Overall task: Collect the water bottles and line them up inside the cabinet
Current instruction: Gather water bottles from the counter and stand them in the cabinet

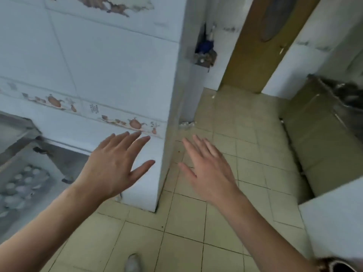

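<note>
- Your left hand (113, 165) is held out flat, back up, its grip open: fingers straight and slightly spread, thumb out toward 3 o'clock, holding nothing.
- Your right hand (211, 169) matches it, grip open, fingers straight and pointing toward 11 o'clock, thumb out toward 9 o'clock, nothing in it.
- The 2 hands hover apart, on either side of the sharp vertical corner of a tiled wall (117, 75); neither hand clearly touches it.
- That wall is glossy white square tile, crossed by a thin border strip with orange-brown rounded motifs.
- At 9 o'clock, low in your view, a cluster of pale round caps (23, 183) shows inside a grey framed opening; these look like the water bottles, but they are too blurred to count.
- Above them a flat grey metal-looking surface (13, 126) juts in from the left edge.
- The floor (196, 232) is matte beige square tile with dark grout lines.
- At 1 o'clock stands a smooth yellow-brown wooden door (253, 46) with a dark oval pane.
- At 3 o'clock a cabinet (314, 134) has flat olive-tan panelled fronts under a dark, shiny top.
- At 6 o'clock the rounded toe of a pale shoe (133, 263) rests on the floor.
</note>
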